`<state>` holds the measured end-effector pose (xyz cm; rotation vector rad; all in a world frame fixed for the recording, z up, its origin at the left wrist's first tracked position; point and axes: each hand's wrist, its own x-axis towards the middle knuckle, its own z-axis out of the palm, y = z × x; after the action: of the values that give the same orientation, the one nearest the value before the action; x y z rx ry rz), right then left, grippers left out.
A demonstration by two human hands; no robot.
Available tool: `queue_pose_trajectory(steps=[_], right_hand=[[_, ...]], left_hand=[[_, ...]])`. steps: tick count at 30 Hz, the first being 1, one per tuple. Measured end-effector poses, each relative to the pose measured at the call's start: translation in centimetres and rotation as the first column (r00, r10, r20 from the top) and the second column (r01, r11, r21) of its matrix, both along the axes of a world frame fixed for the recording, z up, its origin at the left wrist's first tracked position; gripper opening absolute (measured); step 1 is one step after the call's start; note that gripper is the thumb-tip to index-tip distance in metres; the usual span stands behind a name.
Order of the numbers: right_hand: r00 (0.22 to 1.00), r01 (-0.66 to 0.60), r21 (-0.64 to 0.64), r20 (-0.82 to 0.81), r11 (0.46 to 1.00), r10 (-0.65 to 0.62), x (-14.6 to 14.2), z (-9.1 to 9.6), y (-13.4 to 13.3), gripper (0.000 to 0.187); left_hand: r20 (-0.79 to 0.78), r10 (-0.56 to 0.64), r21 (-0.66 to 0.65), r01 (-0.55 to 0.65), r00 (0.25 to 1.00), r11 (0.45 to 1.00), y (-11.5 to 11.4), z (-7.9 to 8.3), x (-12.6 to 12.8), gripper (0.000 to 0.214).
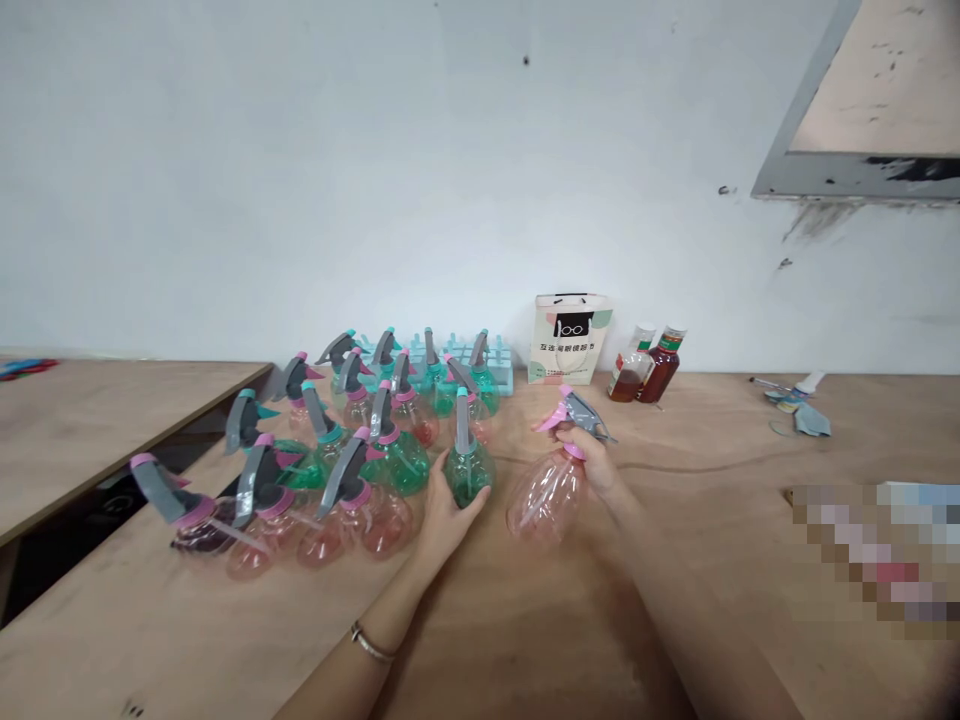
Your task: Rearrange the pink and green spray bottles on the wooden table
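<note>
My left hand (452, 503) is wrapped round the lower body of a green spray bottle (472, 472) with a grey and teal trigger head. To the right, my right hand (589, 455) grips the neck of a clear pink spray bottle (546, 500), which leans with its pink and grey head up and to the right. Left of my hands, several more spray bottles stand grouped, among them a green one (405, 460) and a pink one (382, 520). My fingers partly hide both held bottles.
Behind the bottles sits a light-blue rack (499, 375). A paper bag (570, 345) and two sauce-like bottles (664, 365) stand by the wall. Small items with a cloth (812, 421) lie at right. A gap separates the wooden table (480, 650) from another on the left.
</note>
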<state>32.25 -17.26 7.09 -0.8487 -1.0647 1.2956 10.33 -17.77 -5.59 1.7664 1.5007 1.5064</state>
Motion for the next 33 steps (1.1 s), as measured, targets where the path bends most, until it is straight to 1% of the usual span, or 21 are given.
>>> queue_pose_trajectory(steps=[3,5,8,10,12,14,16,18,20,22,23,25,27,30,33], right_hand=[[0.998,-0.042,0.041,0.056,0.998,0.039,-0.33,0.13,-0.22,0.012],[0.997,-0.055,0.055,0.050,0.997,0.052,-0.64,0.09,-0.34,0.011],[0.997,-0.043,-0.014,-0.066,0.999,0.042,-0.81,0.02,-0.34,0.009],[0.994,-0.041,-0.056,-0.101,0.998,0.035,-0.69,0.17,-0.29,0.010],[0.997,-0.070,-0.055,-0.048,0.996,0.068,-0.55,0.49,-0.33,0.012],[0.993,-0.110,-0.021,0.037,0.994,0.110,-0.52,0.79,-0.46,0.012],[0.990,-0.119,0.014,0.078,0.993,0.117,-0.63,0.85,-0.56,0.011],[0.995,-0.095,-0.019,0.039,0.995,0.096,-0.78,0.63,-0.52,0.010],[0.998,-0.052,-0.099,-0.047,0.994,0.048,-0.84,0.31,-0.37,0.009],[0.993,-0.004,-0.161,-0.115,0.987,-0.015,-0.80,0.14,-0.22,0.011],[0.992,0.005,-0.169,-0.124,0.986,-0.027,-0.75,0.16,-0.19,0.013],[0.996,-0.014,-0.141,-0.092,0.990,0.001,-0.67,0.38,-0.24,0.019],[0.997,-0.066,-0.093,-0.032,0.993,0.063,-0.67,0.70,-0.43,0.021],[0.994,-0.105,-0.046,0.013,0.993,0.106,-0.77,0.93,-0.74,0.016],[0.995,-0.099,-0.070,-0.010,0.993,0.099,-0.76,0.59,-0.76,0.010]], left_hand=[[-0.018,0.000,-0.001,0.000,1.000,1.000,-0.06,0.05,0.01,0.080],[-0.028,0.002,-0.002,-0.002,1.000,1.000,-0.09,0.11,0.00,0.081],[-0.028,0.008,0.000,-0.008,1.000,1.000,-0.10,0.16,-0.02,0.081],[-0.028,0.006,0.001,-0.006,1.000,1.000,-0.09,0.16,-0.03,0.081],[-0.029,0.002,0.008,-0.001,1.000,1.000,-0.09,0.16,-0.03,0.079],[-0.032,-0.004,0.014,0.005,0.999,1.000,-0.10,0.15,-0.03,0.078],[-0.034,-0.003,0.015,0.003,0.999,1.000,-0.10,0.16,-0.04,0.078],[-0.032,-0.002,0.010,0.002,0.999,1.000,-0.09,0.15,-0.06,0.079],[-0.027,-0.006,0.007,0.006,1.000,1.000,-0.05,0.10,-0.08,0.079],[-0.019,-0.016,0.002,0.016,1.000,1.000,0.01,0.04,-0.10,0.079],[-0.016,-0.018,0.000,0.018,1.000,1.000,0.05,0.00,-0.10,0.079],[-0.015,-0.016,0.001,0.016,1.000,1.000,0.09,-0.04,-0.12,0.080],[-0.024,-0.016,0.002,0.017,1.000,1.000,0.09,-0.04,-0.14,0.080],[-0.034,-0.017,-0.004,0.016,0.999,1.000,0.03,-0.02,-0.18,0.080],[-0.025,-0.012,-0.012,0.012,1.000,1.000,-0.02,-0.05,-0.24,0.082]])
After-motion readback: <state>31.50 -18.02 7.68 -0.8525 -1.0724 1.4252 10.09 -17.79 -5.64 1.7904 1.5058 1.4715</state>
